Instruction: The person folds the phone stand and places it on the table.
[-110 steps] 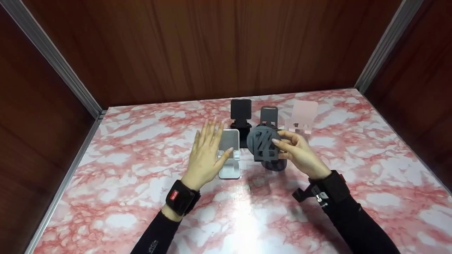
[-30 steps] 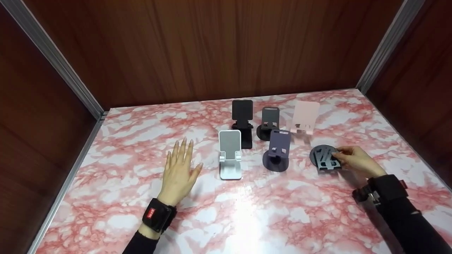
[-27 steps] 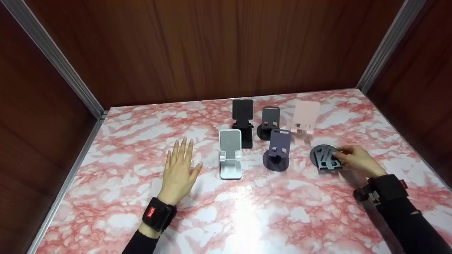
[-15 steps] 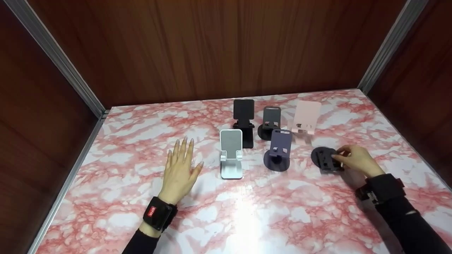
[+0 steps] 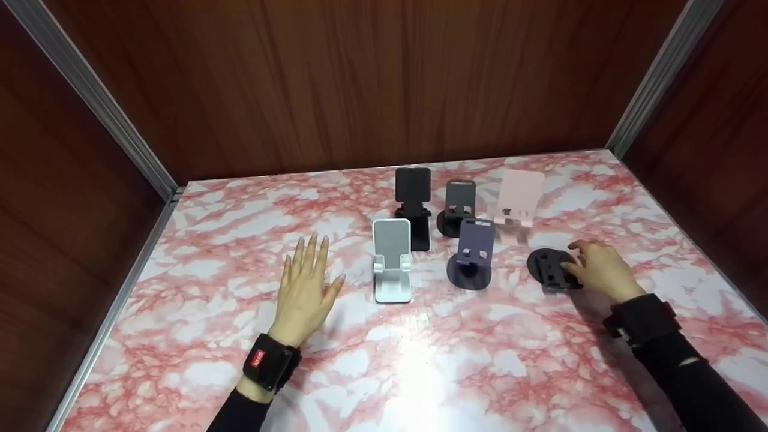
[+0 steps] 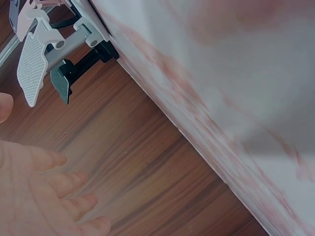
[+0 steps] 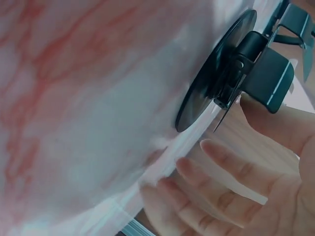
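On the table at the right lies a dark folded phone stand (image 5: pixel 555 269) with a round base. My right hand (image 5: pixel 603 270) is just beside it, thumb close to the folded plate and the other fingers spread away. In the right wrist view, the stand's base (image 7: pixel 197 98) rests on the table while the thumb (image 7: pixel 266 118) overlaps the plate's edge. My left hand (image 5: pixel 303 291) is held palm down with straight fingers, left of a white phone stand (image 5: pixel 392 255). Its palm (image 6: pixel 29 196) holds nothing in the left wrist view.
A purple phone stand (image 5: pixel 475 243) is unfolded between the white and folded stands. Behind are a black stand (image 5: pixel 413 186), a dark grey stand (image 5: pixel 460 195) and a pink stand (image 5: pixel 519 192). Wooden panels (image 5: pixel 384 84) enclose the marbled table (image 5: pixel 240 204).
The right hand carried the folded stand from over the purple stand to the right, set it down, and its fingers have since loosened. The left hand moved left from the white stand, then stayed put.
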